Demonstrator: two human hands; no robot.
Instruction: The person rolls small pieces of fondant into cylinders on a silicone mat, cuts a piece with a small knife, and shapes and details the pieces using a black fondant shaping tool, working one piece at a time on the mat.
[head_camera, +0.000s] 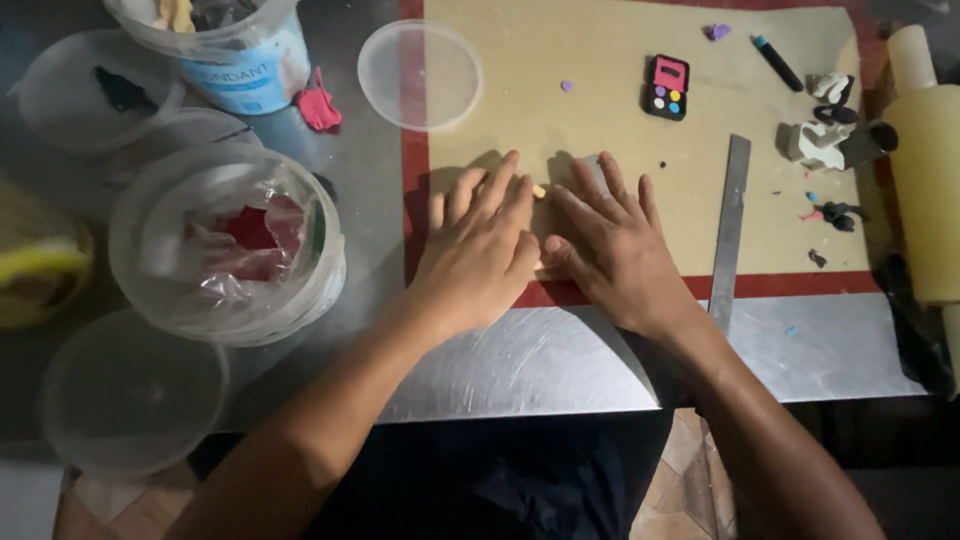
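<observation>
Peeking out between both hands' fingers (500, 195), small yellow piece (539, 190).

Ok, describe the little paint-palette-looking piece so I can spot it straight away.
Start at the tan mat with the red border on the metal table. Beyond the right hand, left of the steel ruler, lies a small black rectangle. Unlike the scraps around it, it has a pink square on top and coloured dots below.

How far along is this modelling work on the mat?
Done, by the look of it: a small black and pink palette piece and white and black figures lie finished. In hand: the left hand and right hand press flat on a pale yellow strip. Left: the strip is unshaped and unattached.
</observation>
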